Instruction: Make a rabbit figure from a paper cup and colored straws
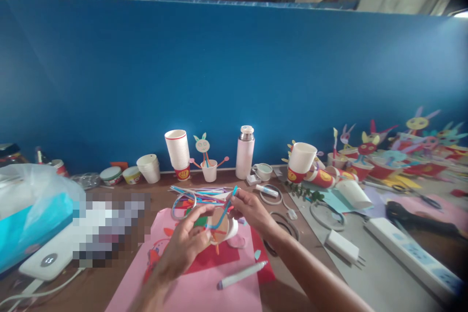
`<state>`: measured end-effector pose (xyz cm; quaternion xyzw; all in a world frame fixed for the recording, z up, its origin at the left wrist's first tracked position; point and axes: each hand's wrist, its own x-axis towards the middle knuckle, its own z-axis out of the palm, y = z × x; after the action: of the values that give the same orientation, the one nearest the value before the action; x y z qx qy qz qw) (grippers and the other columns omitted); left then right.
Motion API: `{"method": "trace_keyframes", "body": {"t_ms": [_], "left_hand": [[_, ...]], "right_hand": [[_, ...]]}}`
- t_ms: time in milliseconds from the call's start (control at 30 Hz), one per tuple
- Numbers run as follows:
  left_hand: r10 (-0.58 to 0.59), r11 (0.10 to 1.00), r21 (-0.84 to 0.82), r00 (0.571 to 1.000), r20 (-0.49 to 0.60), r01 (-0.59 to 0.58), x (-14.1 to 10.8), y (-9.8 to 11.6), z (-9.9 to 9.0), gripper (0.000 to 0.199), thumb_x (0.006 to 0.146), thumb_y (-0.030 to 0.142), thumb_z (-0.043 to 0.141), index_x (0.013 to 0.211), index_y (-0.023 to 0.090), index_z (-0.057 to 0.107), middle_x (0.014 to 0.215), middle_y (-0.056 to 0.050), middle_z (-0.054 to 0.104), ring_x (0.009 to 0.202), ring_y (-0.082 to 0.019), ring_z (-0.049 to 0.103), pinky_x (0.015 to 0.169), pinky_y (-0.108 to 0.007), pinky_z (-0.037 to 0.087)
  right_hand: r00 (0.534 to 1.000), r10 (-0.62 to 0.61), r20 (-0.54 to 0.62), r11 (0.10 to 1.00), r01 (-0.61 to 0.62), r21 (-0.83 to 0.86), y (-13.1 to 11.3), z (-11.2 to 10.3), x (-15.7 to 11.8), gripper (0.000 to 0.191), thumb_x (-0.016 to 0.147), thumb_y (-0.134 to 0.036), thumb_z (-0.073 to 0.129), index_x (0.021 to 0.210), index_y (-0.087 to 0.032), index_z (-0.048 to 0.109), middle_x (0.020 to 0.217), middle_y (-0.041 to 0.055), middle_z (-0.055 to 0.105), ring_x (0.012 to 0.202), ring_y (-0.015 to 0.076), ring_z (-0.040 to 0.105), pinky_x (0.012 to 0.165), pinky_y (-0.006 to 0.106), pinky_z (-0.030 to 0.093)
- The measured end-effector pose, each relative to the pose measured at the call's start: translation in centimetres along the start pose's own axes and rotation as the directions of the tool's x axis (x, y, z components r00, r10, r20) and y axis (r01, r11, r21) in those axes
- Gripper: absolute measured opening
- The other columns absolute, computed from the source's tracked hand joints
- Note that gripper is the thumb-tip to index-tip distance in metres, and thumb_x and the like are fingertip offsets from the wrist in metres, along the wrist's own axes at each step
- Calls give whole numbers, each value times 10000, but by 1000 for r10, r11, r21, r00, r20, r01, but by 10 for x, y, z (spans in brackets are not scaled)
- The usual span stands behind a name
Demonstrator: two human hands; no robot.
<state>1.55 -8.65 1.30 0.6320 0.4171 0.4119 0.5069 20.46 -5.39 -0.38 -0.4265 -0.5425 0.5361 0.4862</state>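
Note:
A small white paper cup (232, 230) is tilted between my hands, its round tan face (219, 218) turned towards me. My left hand (188, 241) grips the cup's left side with thumb and fingers. In the fingertips of my right hand (252, 209) is a bent blue straw (229, 203), whose lower part crosses the front of the cup to my left fingers. An orange strip (218, 248) hangs just below the cup. Under my hands lie pink paper (219, 290) and red paper (206, 262), with a white marker (242, 275) on them.
Coloured straws (204, 194) lie behind my hands. At the back stand stacked paper cups (177, 151), a rabbit-faced cup figure (209, 170) and a pink thermos (244, 156). A power strip (413, 258), charger (343, 247), scissors (417, 194) and several cup figures (395, 161) are right; a power bank (62, 248) is left.

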Motion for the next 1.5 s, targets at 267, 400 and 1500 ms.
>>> {"method": "trace_keyframes", "body": {"t_ms": [267, 400, 1500], "left_hand": [[-154, 988, -61, 954, -255, 144, 19, -30, -9, 500, 703, 490, 574, 1034, 117, 605, 1065, -129, 640, 1009, -258, 578, 696, -279, 495], [-181, 982, 8, 954, -239, 188, 19, -33, -10, 410, 682, 440, 610, 957, 137, 630, 855, -72, 688, 840, -215, 633, 624, -245, 479], [55, 699, 685, 940, -337, 205, 14, -24, 21, 379, 778, 180, 367, 1061, 204, 618, 841, -70, 693, 767, -194, 614, 638, -240, 382]], "right_hand": [[994, 91, -52, 982, -81, 173, 8, 8, 0, 378, 682, -518, 594, 814, -174, 513, 649, -26, 598, 479, 101, 586, 500, 219, 442], [993, 101, -59, 980, -89, 178, 11, 6, 1, 375, 677, -506, 600, 821, -172, 509, 631, -26, 597, 482, 102, 585, 500, 220, 444], [972, -193, 132, 889, 230, -397, -12, 23, -19, 286, 828, -231, 403, 567, -170, 502, 889, 20, 532, 818, 146, 509, 759, 256, 386]]}}
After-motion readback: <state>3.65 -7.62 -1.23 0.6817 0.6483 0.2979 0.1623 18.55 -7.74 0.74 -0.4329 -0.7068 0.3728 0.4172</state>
